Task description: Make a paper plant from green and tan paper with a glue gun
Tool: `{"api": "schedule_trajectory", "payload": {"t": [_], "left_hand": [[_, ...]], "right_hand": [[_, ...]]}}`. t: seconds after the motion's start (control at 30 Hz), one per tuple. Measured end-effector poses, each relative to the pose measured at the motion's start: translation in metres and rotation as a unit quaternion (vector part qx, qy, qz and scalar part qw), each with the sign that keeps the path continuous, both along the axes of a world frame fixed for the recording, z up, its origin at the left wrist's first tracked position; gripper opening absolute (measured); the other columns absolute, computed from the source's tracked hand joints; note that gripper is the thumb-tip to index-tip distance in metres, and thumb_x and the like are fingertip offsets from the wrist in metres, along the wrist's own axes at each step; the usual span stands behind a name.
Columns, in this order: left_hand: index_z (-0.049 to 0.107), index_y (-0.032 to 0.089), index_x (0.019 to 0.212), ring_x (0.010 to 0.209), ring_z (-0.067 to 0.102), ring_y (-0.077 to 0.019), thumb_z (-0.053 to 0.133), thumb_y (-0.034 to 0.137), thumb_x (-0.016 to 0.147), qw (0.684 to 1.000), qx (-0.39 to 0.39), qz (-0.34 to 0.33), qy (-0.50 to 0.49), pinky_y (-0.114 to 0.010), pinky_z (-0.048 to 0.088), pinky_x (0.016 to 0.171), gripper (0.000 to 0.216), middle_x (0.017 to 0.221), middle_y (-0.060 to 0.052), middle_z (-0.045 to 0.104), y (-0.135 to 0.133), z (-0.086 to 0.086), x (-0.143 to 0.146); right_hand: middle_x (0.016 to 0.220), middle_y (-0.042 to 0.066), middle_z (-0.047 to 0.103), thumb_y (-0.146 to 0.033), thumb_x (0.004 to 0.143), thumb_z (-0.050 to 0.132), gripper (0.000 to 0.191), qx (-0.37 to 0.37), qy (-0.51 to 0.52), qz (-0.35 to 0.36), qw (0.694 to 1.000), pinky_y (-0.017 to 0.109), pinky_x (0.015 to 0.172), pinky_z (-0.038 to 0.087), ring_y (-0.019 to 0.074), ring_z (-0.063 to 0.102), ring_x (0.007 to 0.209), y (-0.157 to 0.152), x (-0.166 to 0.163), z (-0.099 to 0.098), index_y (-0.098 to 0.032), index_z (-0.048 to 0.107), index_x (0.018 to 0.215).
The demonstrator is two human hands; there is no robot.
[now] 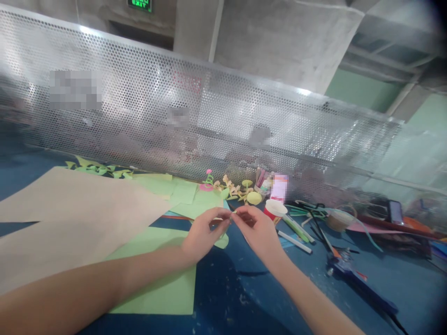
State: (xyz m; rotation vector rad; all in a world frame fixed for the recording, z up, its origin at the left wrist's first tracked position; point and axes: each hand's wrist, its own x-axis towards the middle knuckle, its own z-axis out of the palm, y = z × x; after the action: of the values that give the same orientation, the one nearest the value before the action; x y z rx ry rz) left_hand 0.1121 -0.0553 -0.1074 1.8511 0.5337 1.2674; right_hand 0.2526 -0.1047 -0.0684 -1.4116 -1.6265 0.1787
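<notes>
My left hand (206, 232) and my right hand (254, 228) meet above the blue table, thumbs and fingertips pinched together. Between them a tiny pale yellowish bit shows, too small to make out. Below my left hand's fingers a small rounded green paper piece (222, 241) is partly visible. A large light green paper sheet (167, 279) lies under my left forearm. Just beyond my right hand stands a red and white paper cup (275, 210).
Large beige paper sheets (87, 209) cover the left side. Green paper scraps (101, 168) and curled yellow strips (233, 188) lie along the perforated metal screen (139, 102). To the right are markers (295, 242), a blue glue gun (359, 281) with a cord, and a tape roll (338, 219).
</notes>
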Motion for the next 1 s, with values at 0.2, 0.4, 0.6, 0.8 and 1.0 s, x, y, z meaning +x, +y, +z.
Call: {"api": "schedule_trajectory", "payload": {"t": [0.2, 0.4, 0.6, 0.8, 1.0], "left_hand": [[0.059, 0.021, 0.099, 0.091, 0.058, -0.0144, 0.049, 0.029, 0.082, 1.000, -0.014, 0.004, -0.007, -0.026, 0.048, 0.081, 0.021, 0.101, -0.004, 0.061, 0.003, -0.004, 0.000], [0.057, 0.019, 0.098, 0.090, 0.057, -0.0143, 0.051, 0.028, 0.081, 0.999, -0.029, -0.011, -0.010, -0.024, 0.049, 0.079, 0.021, 0.096, -0.004, 0.061, 0.003, -0.004, 0.003], [0.057, 0.018, 0.094, 0.087, 0.056, -0.0136, 0.051, 0.026, 0.081, 1.000, -0.027, -0.007, -0.012, -0.024, 0.049, 0.076, 0.017, 0.092, -0.004, 0.059, 0.002, -0.003, 0.003], [0.057, 0.019, 0.098, 0.087, 0.057, -0.0138, 0.052, 0.028, 0.080, 0.999, -0.031, -0.012, -0.008, -0.025, 0.048, 0.078, 0.020, 0.094, -0.003, 0.060, 0.004, -0.006, 0.004], [0.058, 0.017, 0.087, 0.084, 0.056, -0.0139, 0.053, 0.031, 0.078, 0.997, -0.072, -0.028, 0.004, -0.024, 0.048, 0.076, 0.017, 0.086, -0.003, 0.060, 0.012, -0.012, 0.007]], "right_hand": [[0.078, 0.004, 0.064, -0.036, 0.078, 0.051, 0.021, -0.018, 0.000, 0.004, 1.000, 0.027, 0.065, 0.048, 0.0158, 0.060, 0.068, 0.001, 0.005, 0.001, -0.018, 0.060, 0.081], [0.079, 0.004, 0.065, -0.031, 0.076, 0.053, 0.017, -0.053, -0.001, 0.021, 0.998, 0.029, 0.070, 0.048, 0.0167, 0.061, 0.071, 0.001, 0.007, 0.006, -0.017, 0.061, 0.082], [0.079, 0.004, 0.065, -0.031, 0.075, 0.054, 0.017, -0.047, 0.017, 0.027, 0.998, 0.029, 0.069, 0.048, 0.0168, 0.061, 0.070, 0.002, 0.007, 0.005, -0.017, 0.061, 0.082], [0.078, 0.003, 0.064, -0.032, 0.077, 0.052, 0.016, -0.051, 0.000, 0.018, 0.999, 0.029, 0.068, 0.047, 0.0166, 0.060, 0.071, 0.002, 0.007, 0.004, -0.018, 0.060, 0.081], [0.085, 0.005, 0.064, -0.032, 0.076, 0.055, 0.018, -0.101, 0.029, 0.058, 0.993, 0.029, 0.073, 0.046, 0.0164, 0.061, 0.077, 0.004, 0.013, 0.005, -0.018, 0.054, 0.088]]}}
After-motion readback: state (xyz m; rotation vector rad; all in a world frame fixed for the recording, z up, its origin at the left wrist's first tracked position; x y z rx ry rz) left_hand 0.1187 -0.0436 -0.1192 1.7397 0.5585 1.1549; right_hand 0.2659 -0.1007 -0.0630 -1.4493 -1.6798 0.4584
